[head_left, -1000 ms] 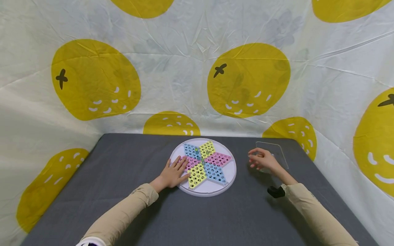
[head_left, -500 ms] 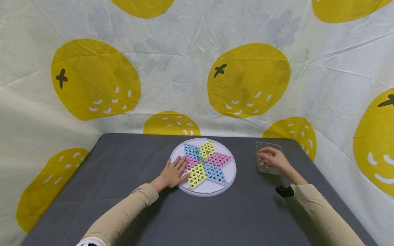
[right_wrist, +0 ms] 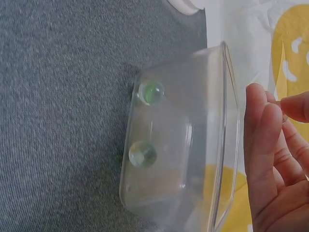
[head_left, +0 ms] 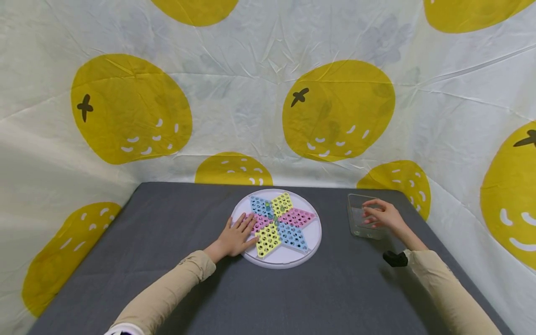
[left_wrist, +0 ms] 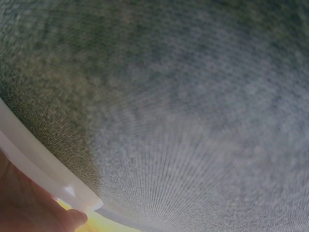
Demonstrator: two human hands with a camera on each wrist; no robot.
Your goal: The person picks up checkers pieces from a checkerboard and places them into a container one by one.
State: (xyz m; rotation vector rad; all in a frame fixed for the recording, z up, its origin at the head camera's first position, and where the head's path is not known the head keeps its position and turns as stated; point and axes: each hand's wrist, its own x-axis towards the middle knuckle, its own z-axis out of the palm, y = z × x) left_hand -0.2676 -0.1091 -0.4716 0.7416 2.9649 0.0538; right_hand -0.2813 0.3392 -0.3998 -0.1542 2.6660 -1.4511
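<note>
A round white Chinese checkers board (head_left: 311, 235) with a blue, yellow and pink star lies on the dark table. Several glass marbles (head_left: 275, 218) sit near the star's middle. My left hand (head_left: 236, 235) rests spread on the board's left side, covering part of a pink point; its thumb side shows by the white rim (left_wrist: 48, 169) in the left wrist view. Over a clear plastic box (head_left: 355, 228), my right hand (head_left: 382, 215) pinches a small clear marble (right_wrist: 284, 117), mostly hidden by the fingertips. Two marbles (right_wrist: 143, 154) lie in the box.
A grey cloth (head_left: 184, 209) covers the table. White fabric with yellow fruit prints (head_left: 339, 109) hangs behind and at both sides. A black device (head_left: 395, 258) is strapped under the right wrist.
My right hand has moved to the right, away from the board, and is now over the clear box with fingertips still pinched. My left hand has stayed put on the board.
</note>
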